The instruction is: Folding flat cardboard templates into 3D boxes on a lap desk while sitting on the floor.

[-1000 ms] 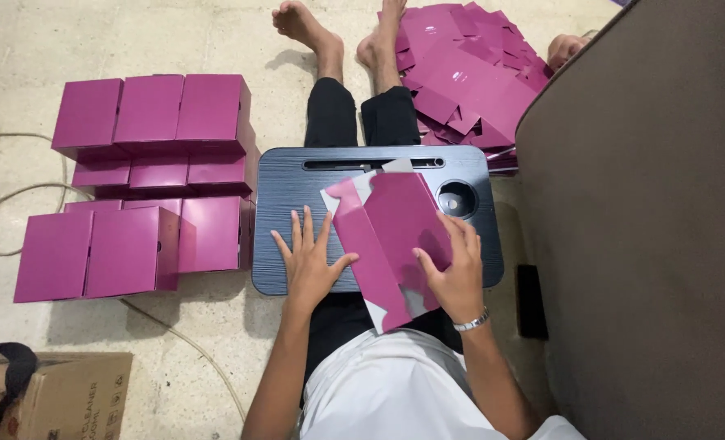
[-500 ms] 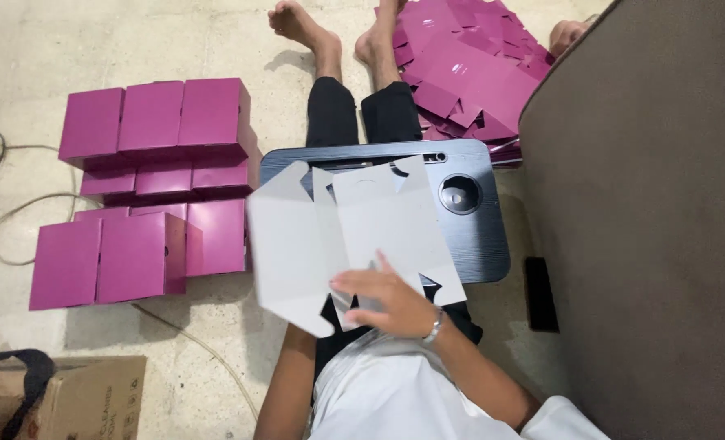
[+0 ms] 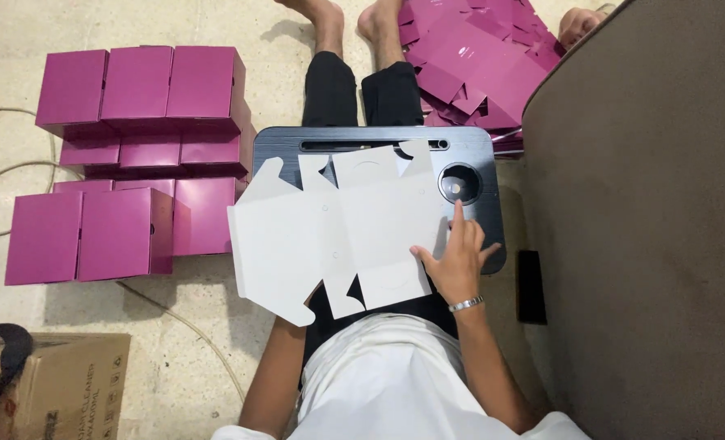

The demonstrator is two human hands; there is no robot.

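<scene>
Lying under right hand (image 3: 458, 259): box blank (image 3: 338, 228).

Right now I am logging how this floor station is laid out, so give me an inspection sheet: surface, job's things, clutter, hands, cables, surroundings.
Surface: dark rectangular lap tray across the legs, round cup recess at its right.
Job's things: flat white die-cut cardboard box blank, unfolded, plain side up, overhanging the tray's left edge.
Clutter: assembled magenta boxes stacked left; loose magenta flat blanks piled top right; brown carton bottom left.
Hands: right hand flat on the blank, fingers extended; left hand hidden beneath the blank.
Cables: pale cord on the floor, left.
Surroundings: beige stone floor; grey-brown upholstered furniture right.
</scene>
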